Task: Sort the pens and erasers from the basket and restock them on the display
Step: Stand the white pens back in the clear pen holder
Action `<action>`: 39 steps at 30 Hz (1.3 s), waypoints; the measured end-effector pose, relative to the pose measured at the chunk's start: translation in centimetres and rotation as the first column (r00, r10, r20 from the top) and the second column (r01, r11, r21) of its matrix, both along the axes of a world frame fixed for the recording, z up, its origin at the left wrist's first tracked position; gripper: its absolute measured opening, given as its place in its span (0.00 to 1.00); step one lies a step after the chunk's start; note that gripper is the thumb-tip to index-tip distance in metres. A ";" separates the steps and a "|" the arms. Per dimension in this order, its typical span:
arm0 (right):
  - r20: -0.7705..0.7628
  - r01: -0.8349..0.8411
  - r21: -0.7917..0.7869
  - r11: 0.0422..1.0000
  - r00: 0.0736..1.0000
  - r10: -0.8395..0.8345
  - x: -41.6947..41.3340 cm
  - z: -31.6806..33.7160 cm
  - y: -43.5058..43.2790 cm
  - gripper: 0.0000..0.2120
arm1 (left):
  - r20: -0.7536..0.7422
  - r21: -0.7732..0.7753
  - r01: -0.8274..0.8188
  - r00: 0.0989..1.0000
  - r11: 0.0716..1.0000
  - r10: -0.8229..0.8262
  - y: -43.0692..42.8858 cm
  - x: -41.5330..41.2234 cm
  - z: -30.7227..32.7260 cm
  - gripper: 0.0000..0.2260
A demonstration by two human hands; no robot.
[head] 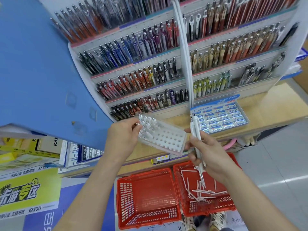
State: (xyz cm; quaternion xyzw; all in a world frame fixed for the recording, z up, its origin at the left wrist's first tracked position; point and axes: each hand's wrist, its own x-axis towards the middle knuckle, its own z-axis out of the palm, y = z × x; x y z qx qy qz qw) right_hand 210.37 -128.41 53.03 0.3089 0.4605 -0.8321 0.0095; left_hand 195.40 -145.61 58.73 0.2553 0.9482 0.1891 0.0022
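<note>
Item: white pens, in 3 lots. Lot 1 is a bundle of pens (196, 130) held upright in the right hand (210, 152), fingers curled round the barrels, tips down over the right red basket (208, 210). Lot 2 is loose pens (202, 190) scattered on that basket's floor, near. Lot 3 is seated pens (147, 124) in the far-left corner of the perforated white holder (168, 139), which lies tilted at the near edge of the wooden counter (260, 105); most holes are vacant. Left hand (122, 139): fingertips pinch a single pen (138, 124) at the holder's far-left end; whether the hand also props the holder cannot be told. The left red basket (146, 194) stands beside the right one. Erasers: in the eraser box (221, 115), far right on the counter, below the pen racks (133, 64). Risks, as judged: several smooth barrels in 1 grip may let a pen slide out and drop to the basket or floor; pressing off-centre may tip the tilted holder and spill seated pens; an angled pen may miss its hole.
</note>
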 end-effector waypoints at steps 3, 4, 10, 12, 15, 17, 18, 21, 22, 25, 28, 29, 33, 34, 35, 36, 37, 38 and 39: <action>-0.004 -0.015 0.004 1.000 1.000 0.015 0.2 0.1 0.1 0.09 | -0.029 -0.030 0.023 0.999 0.999 -0.024 0.1 -0.2 -1.2 0.05; -0.003 -0.007 0.000 1.000 1.000 0.007 0.2 -0.1 0.1 0.10 | -0.029 -0.046 0.023 0.999 0.999 -0.025 0.2 -0.3 -1.6 0.05; 0.052 0.005 -0.112 0.994 0.999 0.001 -0.1 -0.2 0.5 0.10 | 0.030 -0.128 0.041 0.999 0.991 -0.037 0.5 -0.5 -2.9 0.07; 0.038 -0.026 -0.119 0.993 0.999 0.031 0.0 0.1 0.5 0.11 | 0.034 -0.153 0.061 0.998 0.986 -0.057 0.5 -0.6 -3.2 0.09; 0.010 -0.110 -0.050 0.993 0.994 0.111 0.2 0.2 0.5 0.11 | 0.053 -0.168 0.056 0.997 0.984 -0.048 0.8 -0.8 -3.6 0.10; 0.008 -0.107 -0.038 0.993 0.994 0.108 0.1 0.2 0.5 0.12 | 0.059 -0.197 0.047 0.998 0.979 -0.036 1.0 -0.8 -4.0 0.10; 0.013 -0.097 -0.054 0.994 0.995 0.098 0.1 0.2 0.6 0.12 | 0.054 -0.208 0.034 0.998 0.977 -0.023 1.2 -0.8 -4.1 0.10; 0.017 -0.108 -0.098 0.989 0.994 0.110 0.0 0.3 0.4 0.13 | 0.031 -0.245 -0.007 0.999 0.970 0.015 1.6 -0.8 -4.1 0.10; 0.011 -0.122 -0.106 0.987 0.992 0.123 0.1 0.4 0.4 0.13 | 0.035 -0.253 -0.008 0.999 0.967 0.017 1.6 -0.9 -4.0 0.11; -0.015 -0.164 -0.120 0.979 0.986 0.164 0.3 0.8 0.4 0.13 | 0.080 -0.232 -0.028 0.996 0.972 0.047 1.7 -0.7 -3.2 0.10; -0.051 -0.211 -0.107 0.972 0.977 0.207 0.4 1.3 0.6 0.13 | 0.048 -0.136 -0.081 0.995 0.987 0.088 1.7 0.2 -1.4 0.10; -0.068 -0.233 -0.093 0.968 0.972 0.227 0.4 1.4 0.6 0.13 | 0.073 -0.046 -0.083 0.994 0.995 0.086 1.9 0.9 -0.6 0.09; -0.122 -0.336 0.004 0.942 0.935 0.334 0.2 2.3 0.3 0.14 | 0.550 0.333 -0.151 0.833 0.931 -0.061 3.8 3.2 2.0 0.04; -0.131 -0.353 0.024 0.935 0.926 0.353 0.1 2.5 0.1 0.14 | 0.641 0.386 -0.199 0.760 0.901 -0.107 4.1 3.6 2.3 0.04; -0.139 -0.363 0.039 0.931 0.921 0.365 0.0 2.6 -0.1 0.15 | 0.685 0.426 -0.243 0.716 0.871 -0.135 4.2 3.8 2.5 0.04; -0.144 -0.365 0.052 0.930 0.919 0.368 0.0 2.7 -0.1 0.15 | 0.697 0.449 -0.275 0.704 0.850 -0.140 4.2 3.9 2.7 0.05; -0.143 -0.357 0.062 0.932 0.921 0.362 0.0 2.6 -0.2 0.14 | 0.692 0.468 -0.299 0.710 0.832 -0.134 4.0 3.8 2.8 0.05; -0.139 -0.341 0.068 0.938 0.927 0.347 0.0 2.4 -0.1 0.15 | 0.681 0.487 -0.320 0.722 0.813 -0.123 3.7 3.7 2.9 0.04; -0.133 -0.321 0.071 0.944 0.935 0.328 0.1 2.2 0.1 0.15 | 0.675 0.503 -0.344 0.729 0.793 -0.112 3.3 3.5 3.0 0.03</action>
